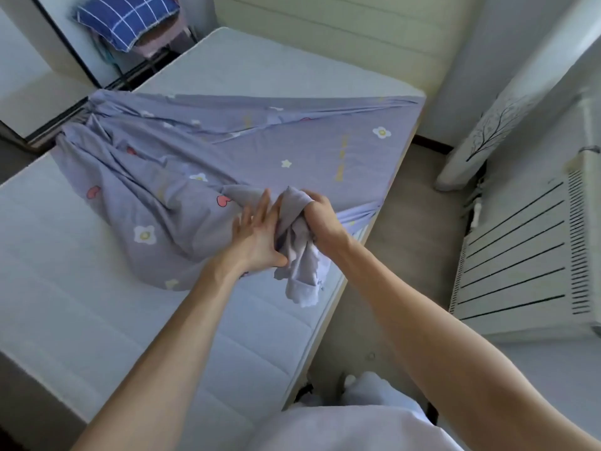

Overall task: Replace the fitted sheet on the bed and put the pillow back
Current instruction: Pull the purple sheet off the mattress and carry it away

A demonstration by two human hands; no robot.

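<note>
A lilac fitted sheet (208, 151) with flowers and hearts lies partly spread and rumpled across the bare white mattress (81, 271). One far corner of it sits over the mattress corner at the upper right. My right hand (320, 218) grips a bunched end of the sheet near the bed's right edge, with the cloth hanging below my fist. My left hand (257, 232) has its fingers straight and touches the same bunch from the left. A blue checked pillow (128, 17) lies on a stand beyond the bed's far left corner.
A padded cream headboard (341, 37) stands at the far end of the bed. A white radiator (520, 255) and a tree-printed cover (487, 125) line the right wall, with a strip of floor (406, 239) between them and the bed. A mirror (42, 76) stands at left.
</note>
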